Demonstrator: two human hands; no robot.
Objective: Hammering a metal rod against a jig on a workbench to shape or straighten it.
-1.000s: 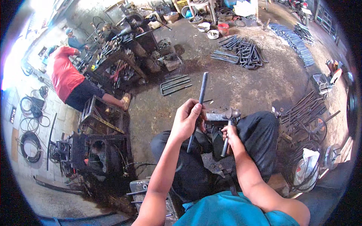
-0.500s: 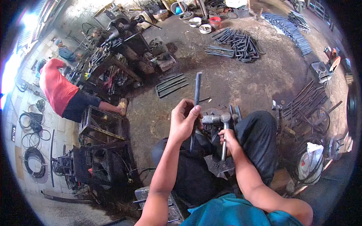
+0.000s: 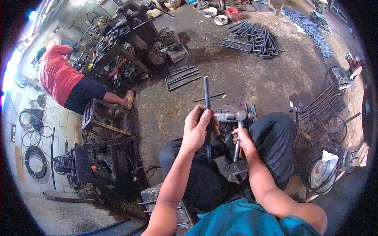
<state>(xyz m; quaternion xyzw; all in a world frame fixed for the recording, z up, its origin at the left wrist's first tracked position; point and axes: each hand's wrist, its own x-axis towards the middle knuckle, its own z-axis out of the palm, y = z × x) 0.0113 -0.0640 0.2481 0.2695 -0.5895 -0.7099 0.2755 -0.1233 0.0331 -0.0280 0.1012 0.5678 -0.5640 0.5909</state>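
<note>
Left hand grips 1 rod — right hand clenches 1 hammer — white bag illegibly marked.

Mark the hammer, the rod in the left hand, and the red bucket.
Hammer (image 3: 239,115): head view, on its metal striking head.
Rod (image 3: 206,93): head view, on its upper length.
Red bucket (image 3: 232,16): head view, on its outer side.

The left hand hides a bit of the dark rod. The right hand covers some of the hammer. The near edge cuts off the blue shirt.
</note>
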